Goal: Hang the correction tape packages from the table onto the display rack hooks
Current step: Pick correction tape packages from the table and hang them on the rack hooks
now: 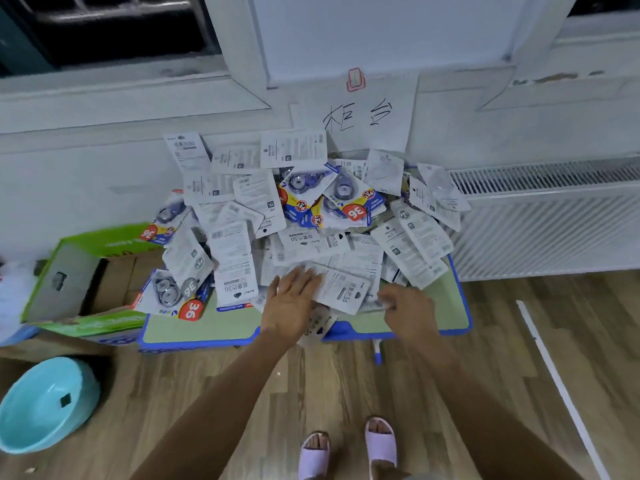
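While left hand (292,299) lies flat, fingers straight, on packages (341,292) heaped on table (450,306), right hand (407,306) pinching one edge; could drag neighbours off; rack unseen.

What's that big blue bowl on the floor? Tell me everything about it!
The bowl is a wide, round, light turquoise basin that looks like smooth plastic. It sits on the wooden floor at the lower left, tilted so its open mouth faces the camera. A small dark square, maybe a sticker, shows on its inner wall; otherwise nothing is seen inside. It lies below the green cardboard box, left of the table. Neither hand touches it.
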